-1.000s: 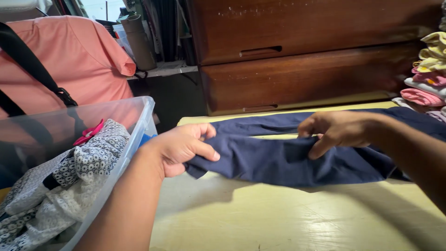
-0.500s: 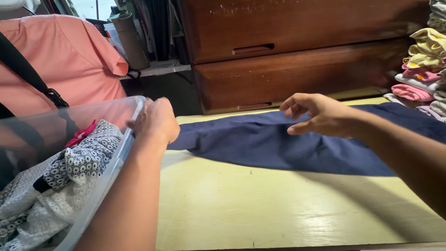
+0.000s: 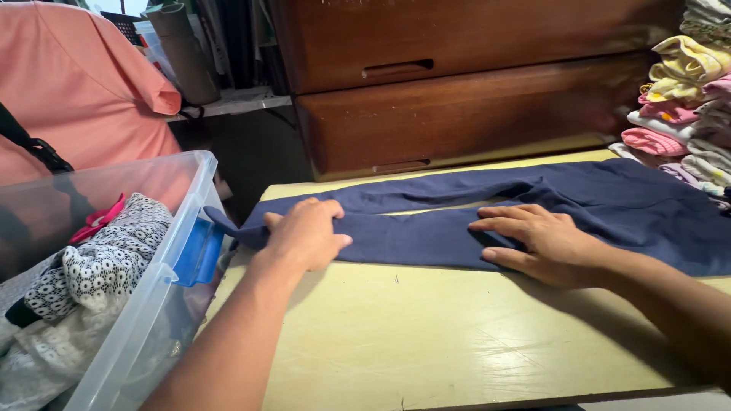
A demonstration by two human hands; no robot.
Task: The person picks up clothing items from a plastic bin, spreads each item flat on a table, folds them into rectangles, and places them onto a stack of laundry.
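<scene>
Both hands now press flat on navy trousers (image 3: pixel 533 213) spread across a pale yellow table (image 3: pixel 426 342); half a second ago the left hand was at the clear bin and the right hovered above. The smoothing looks well underway. The left hand (image 3: pixel 304 232), open, pins the leg end at 9 o'clock. The right hand (image 3: pixel 533 240), fingers spread, holds nothing (just flattening). The trousers' long axis runs 9 to 3 o'clock, waist toward a stack of folded clothes (image 3: pixel 685 99).
</scene>
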